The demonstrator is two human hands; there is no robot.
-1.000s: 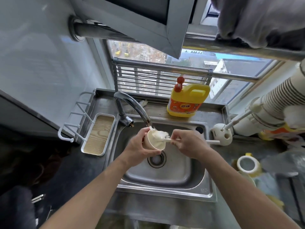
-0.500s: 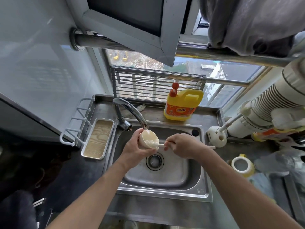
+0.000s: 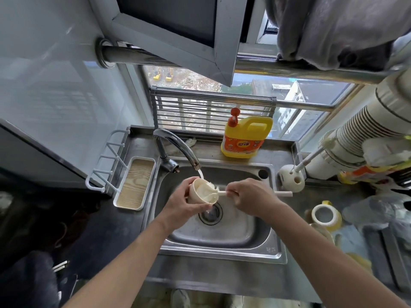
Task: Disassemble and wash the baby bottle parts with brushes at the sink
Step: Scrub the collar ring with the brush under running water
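The cream bottle cap (image 3: 200, 197) sits tilted on its side above the sink (image 3: 222, 252), just over the drain (image 3: 210, 215), its open mouth facing right. The left hand (image 3: 180, 201) grips it, fingers curled round its outer wall from below and behind. A white brush (image 3: 211, 188) pokes its bristled head into the cap's mouth; the right hand (image 3: 249, 196) pinches the brush's handle close to the head, and the handle's far end juts out past the knuckles toward the sink's right edge. A thin stream of water (image 3: 200, 174) falls from the faucet (image 3: 178, 145) onto the cap's upper rim. On the desk behind the sink stands a yellow detergent jug (image 3: 245, 136). At the sink's back right corner a white brush holder (image 3: 291, 181) carries another stick. A wood-lined tray (image 3: 134, 183) lies along the sink's left edge, and a yellow-rimmed ring (image 3: 325, 215) rests on the desk to the right.
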